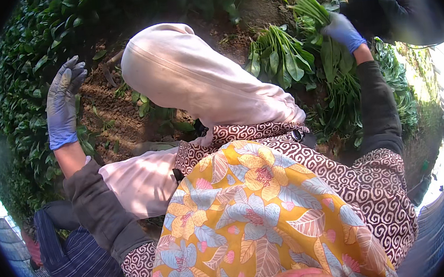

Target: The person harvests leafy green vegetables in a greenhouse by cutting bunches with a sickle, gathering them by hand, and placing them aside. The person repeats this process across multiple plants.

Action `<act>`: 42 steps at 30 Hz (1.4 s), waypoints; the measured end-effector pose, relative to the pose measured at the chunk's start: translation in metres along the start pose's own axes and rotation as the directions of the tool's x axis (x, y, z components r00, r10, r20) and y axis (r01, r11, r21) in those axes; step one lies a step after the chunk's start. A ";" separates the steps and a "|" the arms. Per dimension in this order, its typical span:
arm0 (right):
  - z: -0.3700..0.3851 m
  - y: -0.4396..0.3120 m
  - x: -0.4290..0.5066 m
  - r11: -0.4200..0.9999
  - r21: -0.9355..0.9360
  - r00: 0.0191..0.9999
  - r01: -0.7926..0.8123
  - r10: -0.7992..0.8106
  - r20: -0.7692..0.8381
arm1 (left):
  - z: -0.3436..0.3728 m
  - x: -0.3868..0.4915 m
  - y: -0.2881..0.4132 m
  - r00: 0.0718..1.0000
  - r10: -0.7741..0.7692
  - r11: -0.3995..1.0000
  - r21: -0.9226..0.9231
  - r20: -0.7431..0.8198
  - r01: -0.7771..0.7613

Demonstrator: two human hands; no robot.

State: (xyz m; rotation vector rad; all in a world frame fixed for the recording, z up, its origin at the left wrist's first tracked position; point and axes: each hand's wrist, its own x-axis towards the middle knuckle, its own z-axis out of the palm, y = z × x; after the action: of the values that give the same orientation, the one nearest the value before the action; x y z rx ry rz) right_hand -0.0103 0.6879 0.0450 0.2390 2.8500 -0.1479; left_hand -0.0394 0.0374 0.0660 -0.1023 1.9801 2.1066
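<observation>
My right hand (342,32), in a blue glove, is closed around a bunch of leafy greens (310,8); the stems point up and left, and the leaves hang below the hand. To its left, a pile of cut greens (281,56) lies on the soil with its leaves fanned out. My left hand (65,100), in a soiled blue glove, is raised at the left with nothing in it, beside the growing leafy plants (18,116). Between that hand and my knee, a sickle-like tool (109,75) with a curved blade rests on the soil, its other end partly hidden by my knee.
Bare reddish soil (114,108) with small weeds lies between the plants and my legs. More greens (395,80) are heaped beyond my right forearm. A person (385,9) is close at the upper right; another in striped clothing (84,261) is at the lower left.
</observation>
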 end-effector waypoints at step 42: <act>-0.169 -0.302 -0.145 0.404 -0.105 0.417 0.909 -0.867 0.273 | 0.161 -0.144 -0.306 0.823 -0.471 0.570 0.821 0.317 0.011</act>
State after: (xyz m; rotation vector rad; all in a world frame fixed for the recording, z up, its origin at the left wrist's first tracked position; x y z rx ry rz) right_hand 0.0288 0.3907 0.2711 -1.3451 2.4219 -0.0178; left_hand 0.1880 0.1923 -0.1877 0.2957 2.1658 0.7684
